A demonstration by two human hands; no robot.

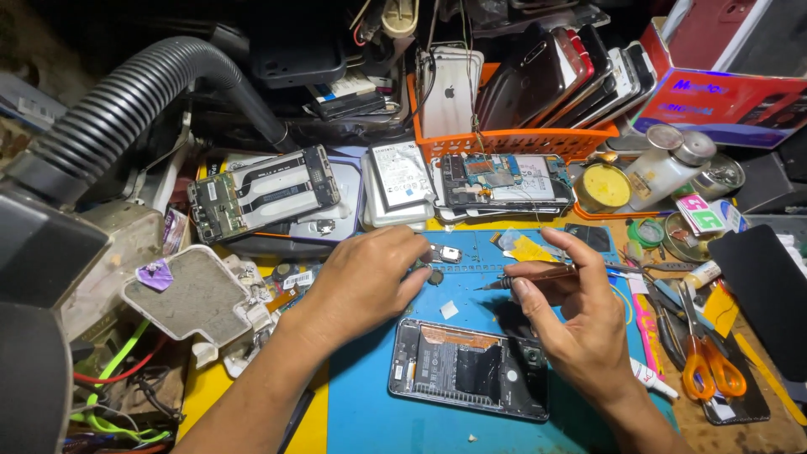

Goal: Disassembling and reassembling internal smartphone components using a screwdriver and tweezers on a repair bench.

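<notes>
- Nearest, an opened phone (pixel 469 370) lies flat on the blue work mat (pixel 370 412), its back off and its long axis running left to right; the near edge of the mat in front of it is bare, as is the strip to its left.
- Just beyond it the right hand (pixel 572 324) pinches a thin tool (pixel 538 276) between thumb and fingers. The tool lies almost level, its long axis left to right, with the fine tip pointing left toward the other hand.
- The left hand (pixel 366 282) rests curled on the mat, its fingertips pressing down a small metal part (pixel 445 253) just left of the tool tip; tip and part are near but whether they touch I cannot tell.
- Between the two hands a narrow gap of mat stays open.
- To the right, orange-handled scissors (pixel 706 361) and loose tools crowd the mat's edge.
- To the left, a grey filter pad (pixel 189 294) and cables close in that side.
- Farther off, a stripped phone frame (pixel 265 192) and another open phone (pixel 504 181) lie side by side.
- Farthest, an orange basket (pixel 504 141) holds a row of phones standing on edge, and a black ribbed hose (pixel 143 88) arcs over the far left.
</notes>
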